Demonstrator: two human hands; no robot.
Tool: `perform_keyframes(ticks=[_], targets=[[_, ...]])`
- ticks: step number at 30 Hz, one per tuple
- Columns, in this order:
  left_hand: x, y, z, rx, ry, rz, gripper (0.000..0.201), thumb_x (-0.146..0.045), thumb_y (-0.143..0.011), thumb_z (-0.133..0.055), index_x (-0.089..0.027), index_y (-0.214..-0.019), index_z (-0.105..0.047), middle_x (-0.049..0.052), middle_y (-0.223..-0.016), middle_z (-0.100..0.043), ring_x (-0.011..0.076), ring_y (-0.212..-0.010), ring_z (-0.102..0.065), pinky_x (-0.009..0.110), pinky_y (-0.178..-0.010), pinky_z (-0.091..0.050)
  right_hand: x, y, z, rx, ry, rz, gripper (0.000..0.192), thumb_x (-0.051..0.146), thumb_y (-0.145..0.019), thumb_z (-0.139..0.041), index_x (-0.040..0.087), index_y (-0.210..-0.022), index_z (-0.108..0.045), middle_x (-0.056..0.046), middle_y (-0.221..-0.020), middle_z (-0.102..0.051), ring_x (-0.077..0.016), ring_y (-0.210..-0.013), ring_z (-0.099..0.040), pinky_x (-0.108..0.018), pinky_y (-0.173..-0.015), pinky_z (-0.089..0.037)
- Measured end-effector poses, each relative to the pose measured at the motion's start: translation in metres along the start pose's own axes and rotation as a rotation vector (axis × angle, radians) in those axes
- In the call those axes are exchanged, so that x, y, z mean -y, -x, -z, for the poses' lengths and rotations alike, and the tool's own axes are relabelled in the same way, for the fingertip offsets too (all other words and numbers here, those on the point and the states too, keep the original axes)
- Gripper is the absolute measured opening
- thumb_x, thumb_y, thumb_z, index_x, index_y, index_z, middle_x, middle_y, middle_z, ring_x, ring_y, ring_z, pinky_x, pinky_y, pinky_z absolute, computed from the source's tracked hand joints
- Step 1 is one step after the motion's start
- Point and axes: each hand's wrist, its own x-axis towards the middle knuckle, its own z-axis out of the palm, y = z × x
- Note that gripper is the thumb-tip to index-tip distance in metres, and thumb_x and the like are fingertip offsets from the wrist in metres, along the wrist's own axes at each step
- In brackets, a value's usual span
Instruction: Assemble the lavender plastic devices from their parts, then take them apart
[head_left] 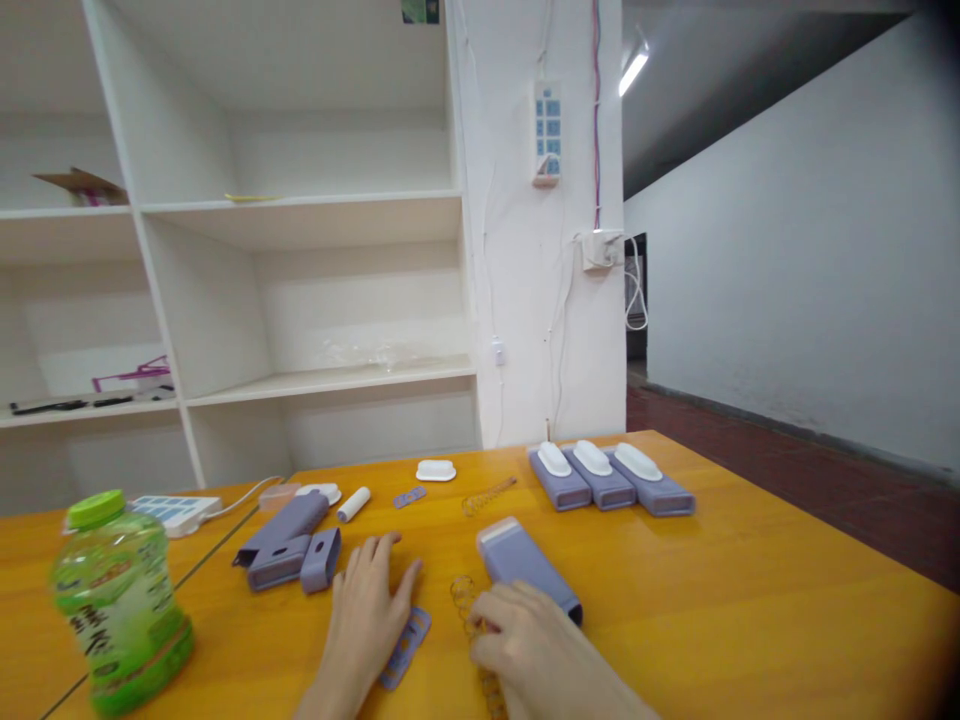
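Observation:
My left hand (369, 600) rests low over the table with its fingers apart and holds nothing. Partly beneath it lies a flat purple plate with cut-outs (409, 648). My right hand (534, 638) has curled fingers closed on a long thin coil spring (461, 592), which runs toward the near edge of view. Just beyond that hand a purple rectangular case (525, 560) lies on its side, with a pale far end and its near end hollow. The right fingertips are partly hidden.
A green-lidded bottle (120, 610) stands at left beside several purple housings (289, 530). Farther back are a white cylinder (354, 504), a white cap (436, 470), a small purple plate (409, 497), another spring (489, 494) and three white-topped purple cases (592, 460).

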Motion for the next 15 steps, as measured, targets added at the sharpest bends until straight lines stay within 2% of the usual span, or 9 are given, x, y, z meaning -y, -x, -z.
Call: perform_keyframes(ticks=[2, 4, 7, 9, 11, 15], targets=[[0.002, 0.002, 0.002, 0.049, 0.061, 0.05, 0.042, -0.049, -0.087, -0.053, -0.019, -0.113, -0.066, 0.012, -0.116, -0.067, 0.0323, -0.115, -0.057, 0.043, -0.094, -0.042, 0.005, -0.001, 0.009, -0.068, -0.076, -0.086, 0.012, 0.012, -0.084, -0.061, 0.022, -0.085, -0.067, -0.001, -0.098, -0.068, -0.0188, -0.089, -0.061, -0.029, -0.075, -0.046], [0.004, 0.006, 0.009, 0.145, 0.218, 0.071, 0.044, -0.056, -0.085, -0.055, -0.019, -0.103, -0.069, 0.011, -0.105, -0.069, 0.03, -0.105, -0.061, 0.04, -0.092, -0.044, 0.012, -0.005, 0.012, -0.141, -0.152, -0.208, 0.026, 0.006, -0.084, -0.054, 0.023, -0.1, -0.066, -0.003, -0.104, -0.066, -0.0196, -0.094, -0.061, -0.029, -0.081, -0.048], [0.008, 0.016, 0.021, 0.358, 0.475, 0.125, 0.041, -0.053, -0.071, -0.071, -0.02, -0.096, -0.069, 0.004, -0.085, -0.069, 0.0227, -0.082, -0.064, 0.03, -0.073, -0.049, 0.025, -0.013, -0.001, -0.189, -0.103, -0.396, 0.032, 0.015, -0.089, -0.051, 0.019, -0.12, -0.061, -0.01, -0.107, -0.065, -0.0254, -0.096, -0.062, -0.036, -0.081, -0.052], [0.009, 0.021, 0.026, 0.505, 0.531, 0.169, 0.045, -0.037, -0.059, -0.081, -0.021, -0.098, -0.066, -0.002, -0.078, -0.065, 0.0176, -0.071, -0.061, 0.024, -0.06, -0.046, 0.033, -0.019, -0.016, -0.153, 0.019, -0.476, 0.044, 0.029, -0.088, -0.057, 0.013, -0.13, -0.057, -0.017, -0.115, -0.065, -0.0337, -0.101, -0.061, -0.046, -0.083, -0.052], [0.007, 0.024, 0.027, 0.599, 0.505, 0.206, 0.049, -0.02, -0.053, -0.078, -0.021, -0.099, -0.062, -0.005, -0.074, -0.061, 0.0139, -0.063, -0.058, 0.021, -0.053, -0.042, 0.038, -0.023, -0.028, -0.079, 0.123, -0.562, 0.053, 0.031, -0.086, -0.061, 0.011, -0.136, -0.054, -0.019, -0.116, -0.065, -0.0373, -0.101, -0.061, -0.049, -0.079, -0.053], [0.0, 0.021, 0.025, 0.623, 0.434, 0.297, 0.041, -0.008, -0.051, -0.067, -0.017, -0.09, -0.058, -0.005, -0.07, -0.06, 0.0139, -0.061, -0.058, 0.021, -0.05, -0.038, 0.036, -0.023, -0.032, 0.091, 0.189, -0.668, 0.062, 0.001, -0.078, -0.056, 0.013, -0.139, -0.053, -0.016, -0.111, -0.066, -0.0329, -0.1, -0.062, -0.039, -0.074, -0.055]])
